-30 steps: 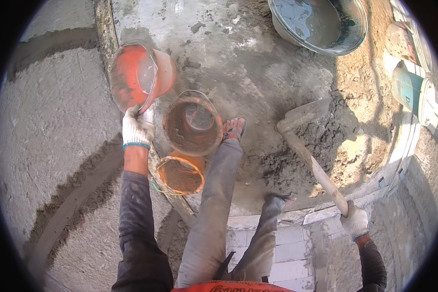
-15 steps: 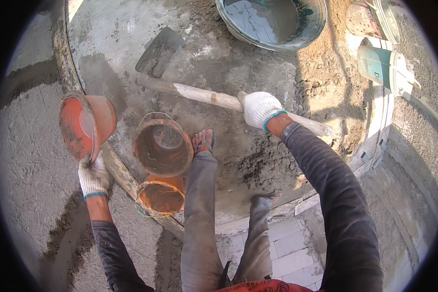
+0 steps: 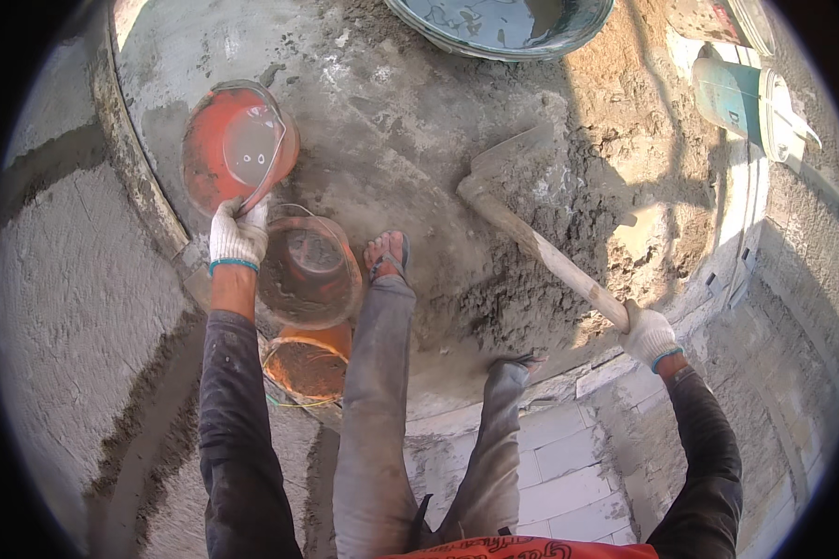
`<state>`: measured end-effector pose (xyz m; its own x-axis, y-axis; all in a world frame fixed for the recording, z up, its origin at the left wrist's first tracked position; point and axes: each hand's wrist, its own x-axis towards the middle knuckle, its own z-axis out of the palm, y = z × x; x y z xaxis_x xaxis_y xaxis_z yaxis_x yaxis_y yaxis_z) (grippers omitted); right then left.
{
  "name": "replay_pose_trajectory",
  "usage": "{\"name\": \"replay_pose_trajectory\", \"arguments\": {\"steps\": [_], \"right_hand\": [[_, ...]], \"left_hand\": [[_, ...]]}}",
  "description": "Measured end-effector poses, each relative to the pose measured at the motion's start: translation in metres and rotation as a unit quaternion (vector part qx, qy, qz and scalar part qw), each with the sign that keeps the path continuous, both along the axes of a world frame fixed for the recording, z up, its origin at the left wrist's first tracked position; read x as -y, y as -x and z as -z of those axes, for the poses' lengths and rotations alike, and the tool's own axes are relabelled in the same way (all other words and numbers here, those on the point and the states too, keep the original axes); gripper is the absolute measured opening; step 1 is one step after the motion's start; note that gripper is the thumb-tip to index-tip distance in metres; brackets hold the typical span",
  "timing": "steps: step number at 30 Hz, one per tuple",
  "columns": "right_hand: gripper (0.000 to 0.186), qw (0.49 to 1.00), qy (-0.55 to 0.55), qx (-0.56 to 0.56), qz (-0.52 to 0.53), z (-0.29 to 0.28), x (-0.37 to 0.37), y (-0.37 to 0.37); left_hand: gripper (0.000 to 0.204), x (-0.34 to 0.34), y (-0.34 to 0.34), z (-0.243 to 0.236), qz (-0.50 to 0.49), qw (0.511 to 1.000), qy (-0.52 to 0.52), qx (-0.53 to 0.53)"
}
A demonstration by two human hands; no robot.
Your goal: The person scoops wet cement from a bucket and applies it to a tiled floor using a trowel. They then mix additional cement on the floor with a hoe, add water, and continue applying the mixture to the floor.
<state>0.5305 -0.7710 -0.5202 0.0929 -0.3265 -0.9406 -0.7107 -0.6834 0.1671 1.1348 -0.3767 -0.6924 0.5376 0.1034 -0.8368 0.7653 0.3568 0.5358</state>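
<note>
Two gloved hands hold one bucket and probably one hoe.

Bucket, red, smeared, wire handle fitted; held tilted, grey patch shown inside. Hoe, pale wooden handle; held slantwise, gripped near handle's end, blade set beside grey mix.

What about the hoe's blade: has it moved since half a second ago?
Yes: the hoe's blade moved rightward, from left of the big round tub to below it in the picture.
</note>
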Motion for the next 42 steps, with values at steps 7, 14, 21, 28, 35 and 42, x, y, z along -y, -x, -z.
{"name": "replay_pose_trajectory", "arguments": {"steps": [7,14,21,28,35,42], "right_hand": [[0.044,0.997,-0.013,-0.040,0.066,-0.021,-0.039,0.031],[0.043,0.993,-0.029,0.024,0.116,-0.019,-0.054,0.041],[0.037,0.976,-0.035,0.088,0.196,-0.010,-0.088,0.111],[0.041,0.947,0.053,0.174,0.263,-0.092,-0.118,0.246],[0.039,0.931,0.176,0.155,0.279,-0.126,-0.228,0.458],[0.030,0.857,0.207,0.213,0.421,-0.133,-0.404,0.560]], "left_hand": [[0.027,0.096,0.020,0.132,0.025,0.997,0.064,-0.034],[0.068,0.152,0.086,0.173,0.085,0.992,0.073,-0.059],[0.134,0.187,0.428,0.039,0.402,0.872,0.031,-0.276],[0.034,0.215,0.609,0.032,0.331,0.914,-0.005,-0.235],[0.019,0.180,0.749,-0.052,0.371,0.904,-0.044,-0.206],[0.027,0.140,0.838,-0.236,0.460,0.860,-0.149,-0.162]]}}
